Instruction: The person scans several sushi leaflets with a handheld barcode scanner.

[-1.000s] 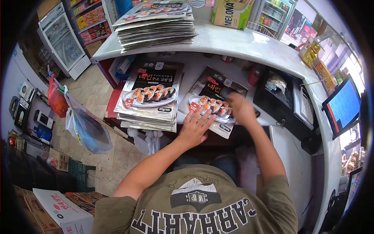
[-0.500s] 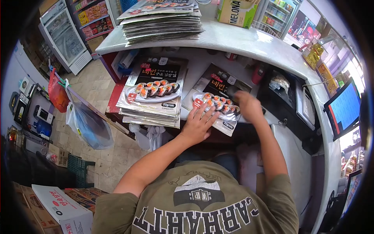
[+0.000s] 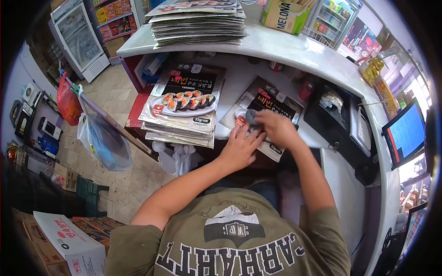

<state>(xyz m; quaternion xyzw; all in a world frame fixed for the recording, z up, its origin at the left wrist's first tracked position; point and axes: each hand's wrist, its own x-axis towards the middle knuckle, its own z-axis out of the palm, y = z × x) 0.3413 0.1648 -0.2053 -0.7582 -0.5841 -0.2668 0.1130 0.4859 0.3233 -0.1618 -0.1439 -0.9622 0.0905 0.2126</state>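
A seaweed packet (image 3: 278,106) with a sushi-roll picture lies at a slant on the inner shelf of the counter. My left hand (image 3: 238,149) rests on its lower left part, fingers spread. Over the middle of the packet, my right hand (image 3: 279,131) grips a small round grey thing (image 3: 251,116), close above the picture and near the left fingertips. The kind of this grey thing I cannot tell. Just left of the packet stands a pile of matching seaweed packets (image 3: 184,118), face up.
Another tall packet stack (image 3: 198,31) stands on the raised white counter top (image 3: 276,46), beside a Melona box (image 3: 283,16). Right of the shelf are a black machine (image 3: 329,122) and a monitor (image 3: 407,131). Plastic bags (image 3: 106,142) hang at left; cardboard boxes (image 3: 69,239) sit lower left.
My right hand has moved left and inward from the packet's right edge to its middle, bringing the round grey thing into clear view. My left hand stays on the packet.
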